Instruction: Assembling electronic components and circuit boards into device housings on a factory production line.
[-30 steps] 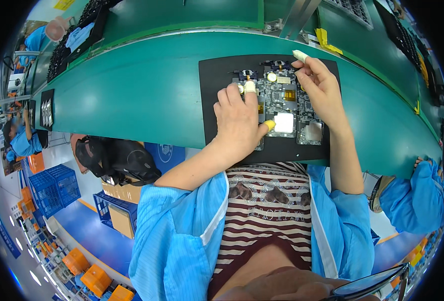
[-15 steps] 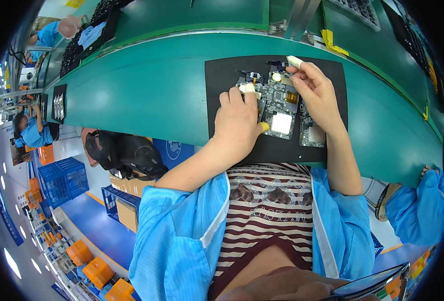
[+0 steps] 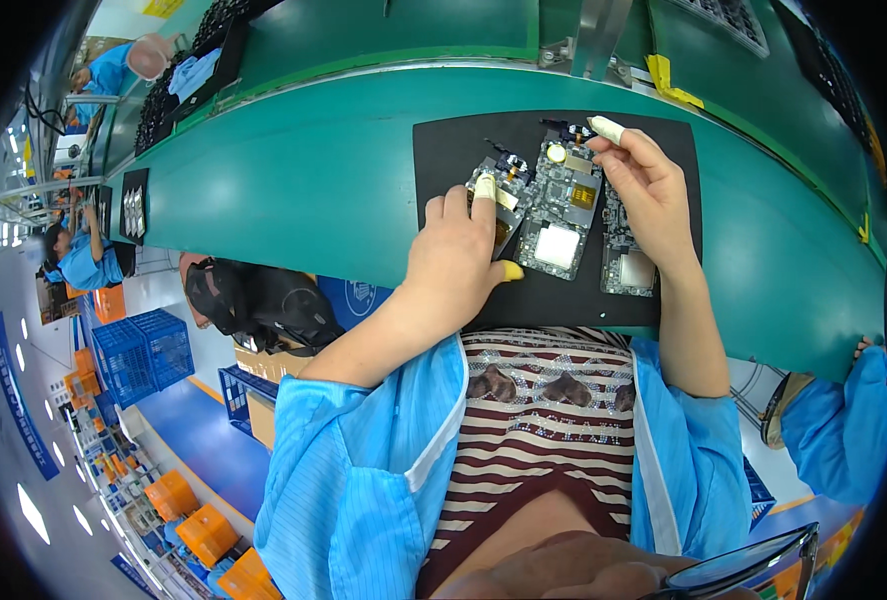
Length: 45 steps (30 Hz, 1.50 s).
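Note:
My left hand (image 3: 453, 250) lies over the left circuit board (image 3: 503, 195), with its covered index fingertip resting on that board. Its thumb, in a yellow finger cot, stretches apart over the mat. My right hand (image 3: 651, 190) closes its thumb and index finger at the upper right corner of the middle circuit board (image 3: 555, 215), beside a small black part at the top. A pale cot covers the right index fingertip. A third circuit board (image 3: 628, 265) lies under and beside the right hand, partly hidden. All three boards are on a black mat (image 3: 443, 150).
The mat lies on a long green bench (image 3: 293, 190). Past a metal rail is another green surface (image 3: 403, 40), with yellow tape (image 3: 668, 80) near it. A black bag (image 3: 263, 305) and blue crates (image 3: 143, 355) stand left, below the bench. Other people in blue work nearby.
My left thumb has come off the middle board and the left hand has shifted left, uncovering more of the left board. The middle board has turned slightly; my right hand stays at its top corner.

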Each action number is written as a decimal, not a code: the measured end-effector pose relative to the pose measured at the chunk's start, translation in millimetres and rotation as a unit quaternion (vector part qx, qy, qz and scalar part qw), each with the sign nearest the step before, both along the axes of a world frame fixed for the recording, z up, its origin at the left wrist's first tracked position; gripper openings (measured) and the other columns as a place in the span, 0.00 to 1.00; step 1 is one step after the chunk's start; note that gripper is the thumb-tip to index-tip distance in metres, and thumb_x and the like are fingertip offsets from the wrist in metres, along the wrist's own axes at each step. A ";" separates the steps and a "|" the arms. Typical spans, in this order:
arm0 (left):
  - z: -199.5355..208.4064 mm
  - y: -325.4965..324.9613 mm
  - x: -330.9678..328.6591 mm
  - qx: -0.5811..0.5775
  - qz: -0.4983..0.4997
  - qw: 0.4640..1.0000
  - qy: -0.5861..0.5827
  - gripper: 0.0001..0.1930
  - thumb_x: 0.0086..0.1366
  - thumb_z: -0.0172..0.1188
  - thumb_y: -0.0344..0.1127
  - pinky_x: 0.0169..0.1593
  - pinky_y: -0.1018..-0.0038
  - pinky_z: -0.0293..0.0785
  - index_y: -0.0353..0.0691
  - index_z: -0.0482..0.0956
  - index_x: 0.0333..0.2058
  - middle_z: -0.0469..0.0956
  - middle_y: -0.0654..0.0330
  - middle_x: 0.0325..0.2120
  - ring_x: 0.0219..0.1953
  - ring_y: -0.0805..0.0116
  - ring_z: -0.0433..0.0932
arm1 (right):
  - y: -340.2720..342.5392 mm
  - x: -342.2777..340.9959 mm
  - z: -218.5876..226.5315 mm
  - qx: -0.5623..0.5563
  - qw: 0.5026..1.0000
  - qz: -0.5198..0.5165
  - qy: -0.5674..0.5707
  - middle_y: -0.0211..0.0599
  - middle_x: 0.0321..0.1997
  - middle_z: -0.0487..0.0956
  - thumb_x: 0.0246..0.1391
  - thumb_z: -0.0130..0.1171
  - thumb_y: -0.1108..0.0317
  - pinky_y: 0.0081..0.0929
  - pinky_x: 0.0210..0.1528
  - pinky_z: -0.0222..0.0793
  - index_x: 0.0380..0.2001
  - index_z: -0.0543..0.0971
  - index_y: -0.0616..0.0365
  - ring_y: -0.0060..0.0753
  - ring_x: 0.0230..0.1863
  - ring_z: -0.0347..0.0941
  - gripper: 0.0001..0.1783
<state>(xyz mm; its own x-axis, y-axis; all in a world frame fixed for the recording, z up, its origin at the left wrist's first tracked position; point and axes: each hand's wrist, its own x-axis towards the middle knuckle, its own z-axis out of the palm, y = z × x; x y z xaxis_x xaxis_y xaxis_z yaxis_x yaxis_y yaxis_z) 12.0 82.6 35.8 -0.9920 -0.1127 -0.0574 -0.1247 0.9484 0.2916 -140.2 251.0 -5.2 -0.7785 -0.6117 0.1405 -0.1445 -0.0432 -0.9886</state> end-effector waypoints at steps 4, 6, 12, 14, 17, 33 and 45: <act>0.6 -1.0 -1.9 -0.005 0.017 0.996 -0.085 0.23 0.47 0.62 0.30 0.43 0.62 0.70 0.26 0.66 0.40 0.68 0.41 0.41 0.43 0.45 0.69 | 0.1 0.9 0.3 -0.004 1.000 0.001 -0.002 0.33 0.42 0.73 0.56 0.49 0.77 0.18 0.48 0.64 0.47 0.71 0.66 0.20 0.42 0.68 0.15; -6.0 -6.8 1.1 -0.003 0.010 0.999 -0.037 0.18 0.47 0.58 0.27 0.41 0.60 0.70 0.25 0.67 0.38 0.71 0.40 0.38 0.39 0.44 0.71 | 0.2 -0.1 -0.7 -0.004 1.000 0.006 0.007 0.34 0.42 0.73 0.56 0.49 0.77 0.19 0.48 0.64 0.47 0.72 0.66 0.21 0.42 0.69 0.15; 16.4 -34.6 -6.8 0.033 0.086 0.996 0.015 0.11 0.47 0.49 0.22 0.31 0.57 0.70 0.28 0.71 0.32 0.72 0.38 0.20 0.25 0.43 0.74 | 0.7 6.3 4.0 -0.008 0.999 0.010 -0.041 0.37 0.44 0.75 0.57 0.46 0.75 0.21 0.48 0.65 0.49 0.71 0.67 0.22 0.43 0.70 0.16; 28.1 -42.3 -7.1 0.121 0.074 0.990 -0.006 0.08 0.50 0.49 0.23 0.27 0.62 0.71 0.30 0.72 0.31 0.74 0.44 0.18 0.21 0.51 0.76 | 0.4 5.1 3.8 -0.023 0.998 0.035 -0.053 0.39 0.45 0.75 0.58 0.46 0.74 0.22 0.49 0.66 0.48 0.71 0.67 0.23 0.45 0.71 0.16; 9.3 -47.8 0.5 0.355 0.073 0.932 -0.028 0.06 0.53 0.52 0.25 0.26 0.73 0.68 0.30 0.73 0.31 0.75 0.53 0.18 0.21 0.72 0.73 | -1.8 7.9 8.5 -0.047 0.990 0.095 -0.097 0.43 0.48 0.74 0.60 0.42 0.70 0.24 0.50 0.66 0.49 0.70 0.68 0.28 0.49 0.71 0.17; 1.7 -20.4 -1.8 0.551 0.055 0.827 -0.096 0.06 0.61 0.50 0.25 0.32 0.83 0.66 0.30 0.73 0.36 0.75 0.66 0.27 0.29 0.84 0.67 | 3.9 14.3 8.3 -0.031 0.912 0.220 -0.345 0.36 0.42 0.76 0.59 0.49 0.68 0.16 0.39 0.71 0.47 0.72 0.65 0.20 0.40 0.73 0.16; -2.4 -16.1 -0.3 0.572 0.068 0.814 -0.072 0.09 0.60 0.47 0.22 0.35 0.84 0.66 0.29 0.71 0.39 0.76 0.63 0.29 0.32 0.83 0.69 | 5.7 10.3 12.0 -0.023 0.931 0.232 -0.283 0.26 0.34 0.76 0.57 0.52 0.67 0.10 0.35 0.64 0.46 0.75 0.63 0.10 0.34 0.68 0.16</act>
<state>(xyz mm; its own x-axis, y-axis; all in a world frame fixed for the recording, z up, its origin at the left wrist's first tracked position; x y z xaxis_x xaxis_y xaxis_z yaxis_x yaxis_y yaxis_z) 11.7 66.5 33.4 -0.9484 -0.0110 -0.3169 -0.3171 0.0407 0.9475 -129.9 256.7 6.8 -0.3904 -0.9035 -0.1767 0.4432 -0.0162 -0.8963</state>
